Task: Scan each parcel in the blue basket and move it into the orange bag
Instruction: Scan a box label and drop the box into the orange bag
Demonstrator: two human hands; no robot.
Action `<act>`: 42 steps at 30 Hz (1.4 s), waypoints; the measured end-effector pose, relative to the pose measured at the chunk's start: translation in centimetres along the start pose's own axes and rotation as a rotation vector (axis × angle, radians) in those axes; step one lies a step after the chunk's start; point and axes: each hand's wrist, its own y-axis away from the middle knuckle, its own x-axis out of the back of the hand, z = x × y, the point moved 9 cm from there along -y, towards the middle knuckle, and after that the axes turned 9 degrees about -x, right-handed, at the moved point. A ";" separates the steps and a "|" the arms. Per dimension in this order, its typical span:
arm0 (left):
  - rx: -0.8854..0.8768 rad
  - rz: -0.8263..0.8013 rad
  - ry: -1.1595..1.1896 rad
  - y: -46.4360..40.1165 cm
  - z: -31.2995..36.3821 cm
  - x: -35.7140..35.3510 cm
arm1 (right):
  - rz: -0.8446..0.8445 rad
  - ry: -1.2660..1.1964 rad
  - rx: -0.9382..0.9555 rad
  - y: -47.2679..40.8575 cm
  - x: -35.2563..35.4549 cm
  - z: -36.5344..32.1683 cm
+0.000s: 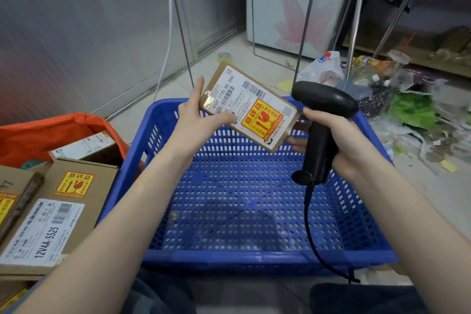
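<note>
My left hand [201,119] holds a flat cardboard parcel [251,107] above the blue basket [254,260], thumb on its white label, fingers behind its left edge. The label shows barcodes and a yellow-red fragile sticker, facing up. My right hand [339,142] grips the handle of a black barcode scanner [322,119], whose head sits just right of the parcel; some right fingers reach under the parcel's lower right corner. The basket's perforated floor shows no other parcel. At the left, the orange bag [51,135] holds several cardboard boxes [63,211].
The scanner's black cable [316,237] hangs down across the basket's right side. Litter and plastic bags [407,99] cover the floor at the right. A white cabinet [293,7] and metal rods stand behind. A tape roll [224,57] lies on the floor beyond the basket.
</note>
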 end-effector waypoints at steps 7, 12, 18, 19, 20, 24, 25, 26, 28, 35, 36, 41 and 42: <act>-0.099 0.139 -0.036 0.3 1.7 1.1 | -0.025 0.082 0.008 0.5 -0.9 0.2; -0.073 0.136 0.145 0.1 1.3 0.8 | -0.113 0.129 -0.029 1.0 -2.9 0.9; -0.036 0.002 0.082 0.7 0.7 -1.3 | -0.194 0.132 -0.042 1.7 -5.0 1.6; -0.031 0.010 0.069 0.6 0.7 -1.1 | -0.187 0.137 -0.027 1.7 -5.0 1.4; -0.021 0.012 0.059 0.6 0.7 -1.1 | -0.165 0.138 -0.010 1.7 -4.8 1.0; 0.022 -0.018 0.030 0.7 0.6 -1.2 | -0.073 0.023 0.051 1.7 -3.4 -0.6; 0.026 -0.026 0.028 0.8 0.6 -1.3 | -0.072 0.007 0.069 1.8 -3.2 -1.0; 0.027 -0.036 0.026 0.8 0.6 -1.4 | -0.079 0.009 0.087 2.0 -3.2 -1.4; 0.017 -0.055 0.012 0.8 0.7 -1.7 | -0.102 0.032 0.107 2.3 -3.3 -1.9; -0.016 -0.063 -0.062 1.0 1.0 -2.0 | -0.178 0.130 0.057 3.1 -3.8 -1.7; -0.021 -0.063 -0.073 1.0 1.0 -2.0 | -0.178 0.129 0.045 3.1 -3.9 -1.5; -0.026 -0.058 -0.087 1.1 1.0 -2.0 | -0.156 0.107 0.023 3.1 -3.7 -1.3; -0.026 -0.057 -0.086 1.1 1.0 -2.0 | -0.151 0.102 0.020 3.1 -3.6 -1.3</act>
